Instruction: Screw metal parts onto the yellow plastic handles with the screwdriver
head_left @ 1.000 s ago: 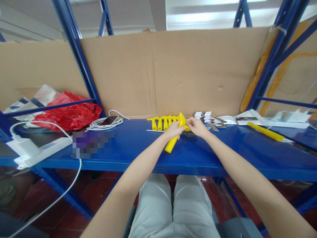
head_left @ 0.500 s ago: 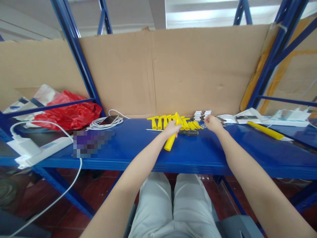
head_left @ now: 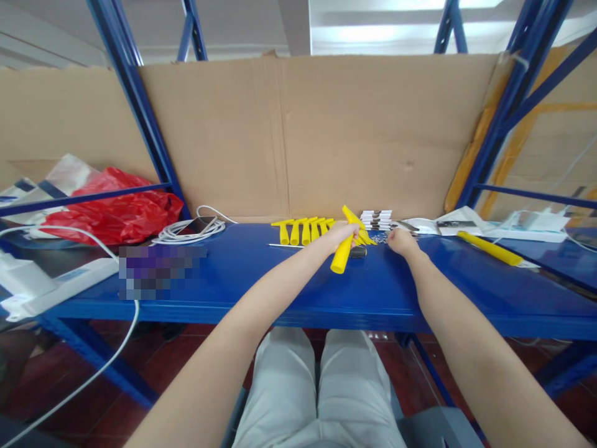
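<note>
My left hand [head_left: 344,235] is wrapped round a yellow T-shaped plastic handle [head_left: 342,256], its hollow round end tilted down toward me. On the blue table my right hand [head_left: 399,241] is closed beside a scatter of tiny metal parts [head_left: 380,238]; what its fingers hold, if anything, is hidden. Several similar yellow handles [head_left: 295,233] stand in a row left of my left hand. Flat yellow pieces [head_left: 365,239] lie partly behind the held handle. Under my left forearm and hand lies a screwdriver [head_left: 358,252], its thin shaft pointing left.
A stack of small white packs [head_left: 375,219] stands behind the tiny parts. To the right lies a long yellow tool [head_left: 489,248] near a white power strip [head_left: 536,231]. Coiled white cable [head_left: 189,231], a red plastic bag [head_left: 116,208] and another power strip [head_left: 69,286] are at left.
My left hand has carried the yellow handle to the right, closer to my right hand. My right hand has come down a little beside the tiny parts. The view has shifted slightly.
</note>
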The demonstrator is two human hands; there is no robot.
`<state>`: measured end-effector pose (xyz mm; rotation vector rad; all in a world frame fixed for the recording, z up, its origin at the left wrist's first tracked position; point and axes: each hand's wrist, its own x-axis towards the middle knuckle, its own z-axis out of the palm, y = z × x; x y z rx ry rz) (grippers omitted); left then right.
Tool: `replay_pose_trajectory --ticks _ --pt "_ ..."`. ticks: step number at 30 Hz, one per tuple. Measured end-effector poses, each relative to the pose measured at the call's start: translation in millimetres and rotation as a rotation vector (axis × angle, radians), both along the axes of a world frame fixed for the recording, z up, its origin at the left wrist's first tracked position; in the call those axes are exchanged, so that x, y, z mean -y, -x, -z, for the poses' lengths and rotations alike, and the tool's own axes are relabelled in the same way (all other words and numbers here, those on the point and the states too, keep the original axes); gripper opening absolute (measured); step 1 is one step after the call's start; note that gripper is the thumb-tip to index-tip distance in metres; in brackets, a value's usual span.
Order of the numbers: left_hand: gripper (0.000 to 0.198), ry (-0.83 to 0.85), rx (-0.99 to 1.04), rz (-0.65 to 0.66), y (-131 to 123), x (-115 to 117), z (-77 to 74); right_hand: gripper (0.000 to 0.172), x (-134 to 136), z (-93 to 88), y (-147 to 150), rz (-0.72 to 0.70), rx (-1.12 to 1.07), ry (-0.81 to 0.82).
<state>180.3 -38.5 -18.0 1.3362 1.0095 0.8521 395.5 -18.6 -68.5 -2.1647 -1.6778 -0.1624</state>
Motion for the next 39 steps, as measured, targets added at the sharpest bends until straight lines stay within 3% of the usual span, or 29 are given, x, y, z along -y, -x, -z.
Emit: replay_pose_trajectory --ticks 10,16,22,27,30,33,36,39 --pt "0.014 0.149 0.053 0.024 -67 -13 -0.9 0.036 13 -8.2 7 0.090 -0.110 -0.072" --pt "0.013 0.179 0.079 0.021 -79 -19 0.4 0.033 12 -8.2 8 0.080 -0.109 -0.125" --pt "0.017 0.157 0.098 -0.102 -80 -17 5.0 0.031 10 -7.3 7 0.072 -0.090 -0.134" --pt "0.027 0.128 0.058 -0.170 -59 -17 -1.0 0.030 9 -9.9 12 -0.038 -0.068 -0.081" --pt "0.026 -0.025 0.005 -0.196 -30 -15 -7.8 0.035 8 -10.8 15 -0.173 -0.030 -0.019" --pt "0.045 -0.213 -0.052 -0.226 7 -12 -11.5 0.041 6 -10.1 17 -0.219 0.000 0.029" --pt "0.060 -0.340 -0.087 -0.254 40 -10 -7.8 0.044 5 -8.0 17 -0.185 0.017 0.086" --pt "0.068 -0.362 -0.085 -0.303 65 -12 3.9 0.045 3 -6.8 16 -0.169 0.040 0.072"
